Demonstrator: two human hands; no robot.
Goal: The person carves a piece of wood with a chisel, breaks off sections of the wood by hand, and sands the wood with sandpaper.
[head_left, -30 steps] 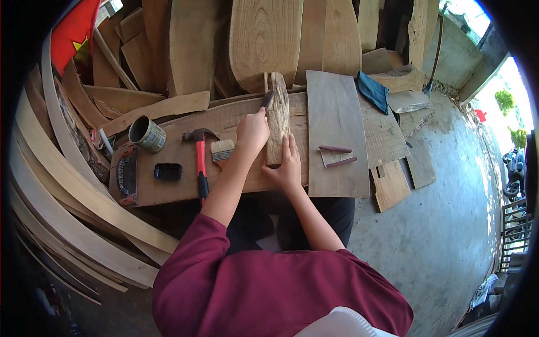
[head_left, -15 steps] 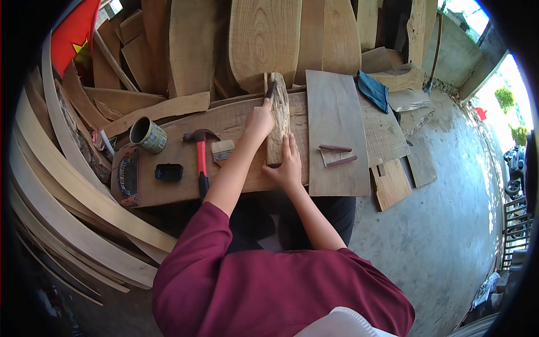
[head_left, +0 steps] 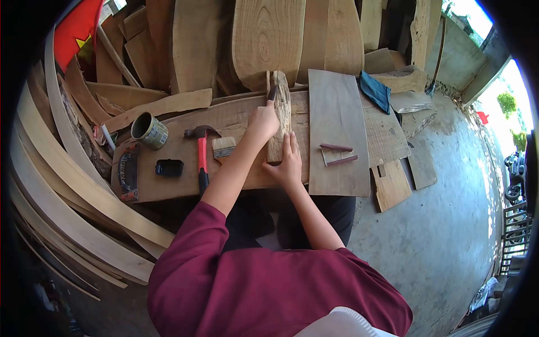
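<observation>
A long, rough-grained piece of wood (head_left: 283, 106) lies lengthwise on the wooden workbench (head_left: 241, 185), pointing away from me. My left hand (head_left: 264, 122) is closed around the handle of a dark, narrow knife-like tool (head_left: 273, 92), whose end rests at the wood's left side; its exact kind is unclear. Nearer to me, my right hand (head_left: 288, 164) lies against the wood's near end, fingers stretched along its right edge and thumb out to the left. A flat brush (head_left: 224, 146) and a claw hammer (head_left: 202, 154) with a red and black handle lie left of my left forearm.
On the bench's left are a tin can (head_left: 150, 131), a small black tray (head_left: 169, 167) and a tool with a black handle (head_left: 128, 173). A wide board (head_left: 338, 129) to the right carries two brown strips (head_left: 341, 159). A blue cloth (head_left: 375, 91) lies beyond. Curved planks (head_left: 84, 202) crowd the left.
My left hand and its tool have shifted slightly toward me along the wood. My right hand stays at the near end. The whole view has moved a little.
</observation>
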